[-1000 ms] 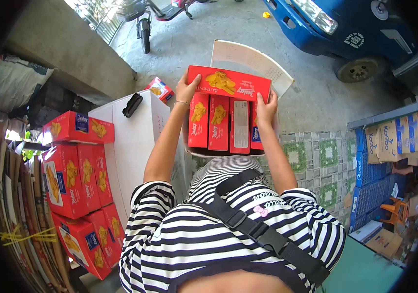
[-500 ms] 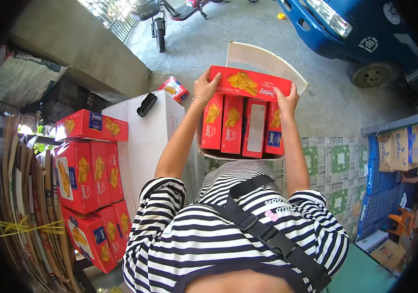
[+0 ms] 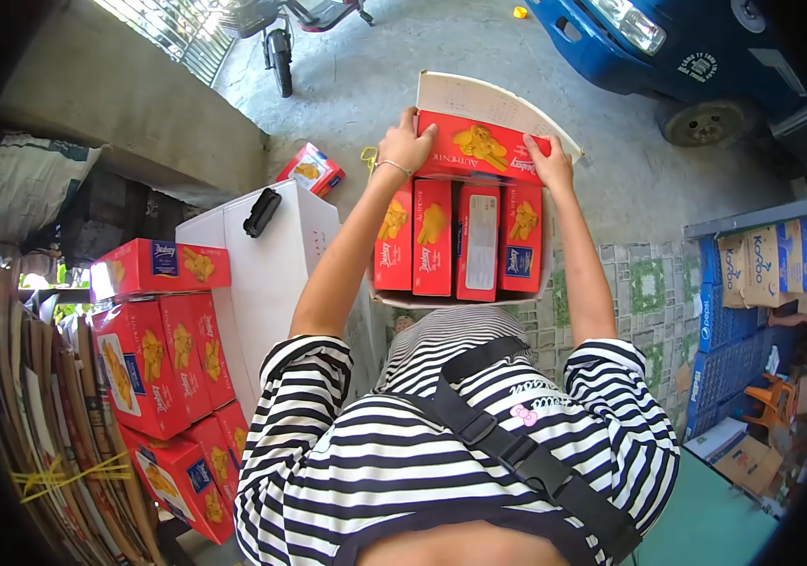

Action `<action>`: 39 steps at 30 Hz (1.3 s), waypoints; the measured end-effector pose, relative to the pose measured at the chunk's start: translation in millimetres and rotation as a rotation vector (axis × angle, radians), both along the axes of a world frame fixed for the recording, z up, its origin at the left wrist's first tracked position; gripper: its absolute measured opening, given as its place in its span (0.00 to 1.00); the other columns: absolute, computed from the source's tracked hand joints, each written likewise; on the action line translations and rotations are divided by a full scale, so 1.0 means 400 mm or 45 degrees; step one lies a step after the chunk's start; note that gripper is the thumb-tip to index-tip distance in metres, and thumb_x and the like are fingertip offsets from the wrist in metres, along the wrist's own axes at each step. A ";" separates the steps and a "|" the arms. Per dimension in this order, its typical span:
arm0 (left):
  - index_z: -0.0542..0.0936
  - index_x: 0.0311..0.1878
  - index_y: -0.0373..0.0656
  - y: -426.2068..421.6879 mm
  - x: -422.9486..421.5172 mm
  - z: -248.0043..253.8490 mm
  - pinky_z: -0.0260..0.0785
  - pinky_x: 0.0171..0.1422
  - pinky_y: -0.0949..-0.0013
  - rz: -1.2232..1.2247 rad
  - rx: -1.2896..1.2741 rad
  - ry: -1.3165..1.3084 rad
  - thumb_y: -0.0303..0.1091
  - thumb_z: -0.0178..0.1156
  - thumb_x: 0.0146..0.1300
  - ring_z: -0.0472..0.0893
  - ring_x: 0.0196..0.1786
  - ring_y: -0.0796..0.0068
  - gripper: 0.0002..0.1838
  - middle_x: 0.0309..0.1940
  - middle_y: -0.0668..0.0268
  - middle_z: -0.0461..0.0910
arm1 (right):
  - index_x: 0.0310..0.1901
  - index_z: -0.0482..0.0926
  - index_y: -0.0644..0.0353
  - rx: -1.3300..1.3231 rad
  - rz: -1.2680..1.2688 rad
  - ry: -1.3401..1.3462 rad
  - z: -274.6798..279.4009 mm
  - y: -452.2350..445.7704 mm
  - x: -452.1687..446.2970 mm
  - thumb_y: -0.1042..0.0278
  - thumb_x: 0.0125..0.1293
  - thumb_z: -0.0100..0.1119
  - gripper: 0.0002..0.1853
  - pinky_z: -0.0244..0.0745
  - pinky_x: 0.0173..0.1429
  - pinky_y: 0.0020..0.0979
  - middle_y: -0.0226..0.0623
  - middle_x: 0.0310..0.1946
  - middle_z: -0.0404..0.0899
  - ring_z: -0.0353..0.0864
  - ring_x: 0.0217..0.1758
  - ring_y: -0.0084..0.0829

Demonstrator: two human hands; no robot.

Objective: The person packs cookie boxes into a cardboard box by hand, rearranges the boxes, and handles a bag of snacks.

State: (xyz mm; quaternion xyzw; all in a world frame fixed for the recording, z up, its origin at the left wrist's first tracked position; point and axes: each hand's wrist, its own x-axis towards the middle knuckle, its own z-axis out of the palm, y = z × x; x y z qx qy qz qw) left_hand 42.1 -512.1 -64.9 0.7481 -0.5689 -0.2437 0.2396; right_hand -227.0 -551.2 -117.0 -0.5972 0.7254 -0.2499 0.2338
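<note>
Between my two hands is a red biscuit box [image 3: 479, 147], lying crosswise at the far end of an open carton [image 3: 465, 90]. My left hand [image 3: 407, 148] grips its left end, and my right hand [image 3: 552, 162] has its right end. Closer to me, several more red boxes [image 3: 433, 236] stand in a row inside the carton. One of these has a pale label panel [image 3: 481, 241] facing up. A narrow gap shows between the middle boxes. The far flap of the carton stands up behind the held box.
Left of me, several red boxes [image 3: 153, 363] are stacked beside a white carton [image 3: 271, 264] with a black object [image 3: 262, 212] on top. Another red box [image 3: 312, 170] lies beyond it. Bundled flat cardboard [image 3: 54, 406] leans at far left. A blue truck [image 3: 611, 57] stands ahead right.
The held box has shifted slightly away from me and sits lower against the far flap. More of the row's tops shows. The whole view has shifted a little.
</note>
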 end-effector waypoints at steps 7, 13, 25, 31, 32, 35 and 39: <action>0.63 0.60 0.58 -0.019 -0.004 0.007 0.65 0.54 0.53 0.066 -0.044 0.008 0.64 0.47 0.56 0.73 0.50 0.43 0.32 0.47 0.43 0.70 | 0.54 0.68 0.45 0.148 -0.033 0.061 -0.006 -0.060 0.002 0.23 0.47 0.46 0.40 0.68 0.54 0.42 0.53 0.49 0.72 0.71 0.53 0.47; 0.66 0.58 0.55 -0.046 -0.007 -0.007 0.66 0.52 0.53 0.121 -0.137 0.033 0.64 0.44 0.57 0.73 0.49 0.43 0.31 0.45 0.44 0.72 | 0.55 0.68 0.41 0.174 -0.031 0.113 -0.023 -0.088 0.001 0.21 0.45 0.45 0.41 0.68 0.54 0.43 0.52 0.48 0.72 0.72 0.54 0.47; 0.67 0.57 0.52 -0.173 0.007 -0.004 0.66 0.54 0.55 -0.038 0.066 -0.193 0.65 0.38 0.59 0.75 0.50 0.48 0.32 0.46 0.48 0.75 | 0.54 0.70 0.39 0.125 -0.222 0.140 -0.022 -0.136 0.053 0.23 0.49 0.43 0.37 0.68 0.53 0.43 0.44 0.48 0.75 0.70 0.56 0.43; 0.59 0.61 0.40 -0.223 0.076 -0.097 0.62 0.58 0.55 -0.318 0.302 -0.271 0.65 0.34 0.61 0.71 0.55 0.45 0.38 0.48 0.42 0.73 | 0.54 0.72 0.42 0.063 -0.142 0.131 -0.106 -0.167 0.077 0.26 0.49 0.47 0.36 0.69 0.53 0.45 0.52 0.50 0.70 0.71 0.54 0.48; 0.58 0.61 0.40 -0.212 0.107 -0.165 0.62 0.58 0.54 -0.287 0.292 -0.191 0.65 0.34 0.61 0.71 0.54 0.44 0.38 0.49 0.42 0.72 | 0.54 0.72 0.45 0.107 -0.102 0.121 -0.114 -0.153 0.096 0.27 0.50 0.48 0.36 0.69 0.53 0.46 0.55 0.49 0.70 0.71 0.53 0.51; 0.56 0.64 0.43 -0.156 0.175 -0.405 0.59 0.60 0.52 -0.265 0.132 -0.209 0.64 0.37 0.61 0.69 0.56 0.43 0.38 0.53 0.43 0.68 | 0.53 0.72 0.47 -0.264 -0.208 0.358 -0.231 -0.090 0.166 0.32 0.54 0.48 0.32 0.64 0.55 0.47 0.52 0.44 0.70 0.69 0.50 0.51; 0.56 0.65 0.48 -0.104 0.122 -0.356 0.53 0.63 0.44 0.007 -0.012 -0.124 0.61 0.40 0.62 0.60 0.64 0.52 0.35 0.60 0.51 0.62 | 0.56 0.69 0.46 -0.266 -0.231 0.324 -0.263 -0.061 0.173 0.39 0.56 0.50 0.30 0.58 0.59 0.51 0.54 0.53 0.63 0.63 0.58 0.52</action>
